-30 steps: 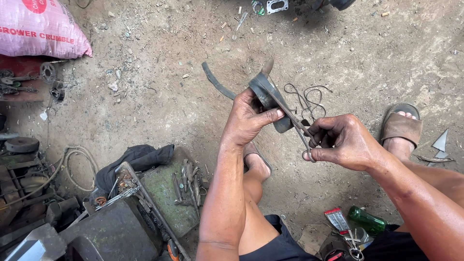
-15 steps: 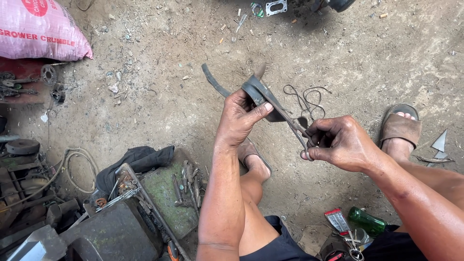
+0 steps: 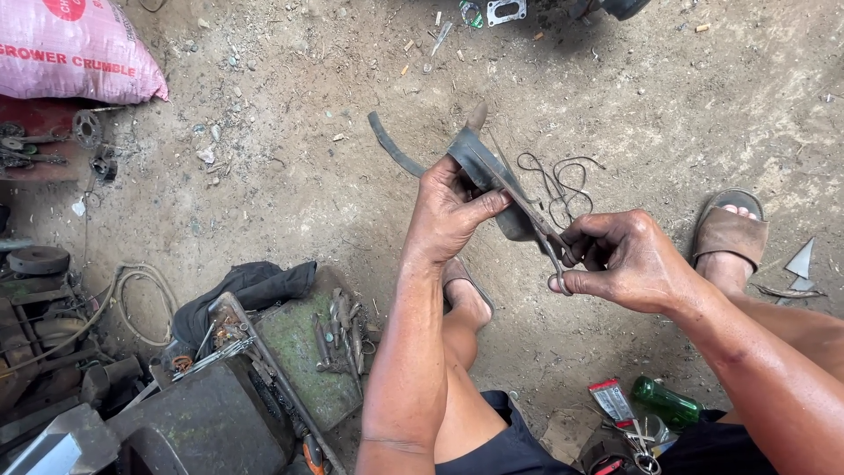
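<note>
- At the far left a pink sack (image 3: pixel 75 48) lies on the dirt floor (image 3: pixel 290 176), with rusty parts (image 3: pixel 53 145) just below it.
- Lower left, a green toolbox (image 3: pixel 303 356) holds wrenches (image 3: pixel 338 339); a dark cloth (image 3: pixel 251 290) and a hose (image 3: pixel 132 299) sit beside it.
- Our left hand (image 3: pixel 453 211) is closed on a strip of black rubber (image 3: pixel 479 163), thumb pressed across it; the strip is held up above the floor, its loose tail curving off to the left.
- Our right hand (image 3: pixel 629 259) is wrapped round the handles of scissors (image 3: pixel 532 220), fingers through the loops; the blades lie along the rubber's edge.
- We judge the cut partly made: thin rubber trimmings (image 3: pixel 558 180) lie on the floor behind the blades, yet most of the strip looks whole, so much cutting appears left.
- Lower right, a green bottle (image 3: pixel 665 403) lies on the floor; our sandalled foot (image 3: pixel 728 233) rests at the right.
</note>
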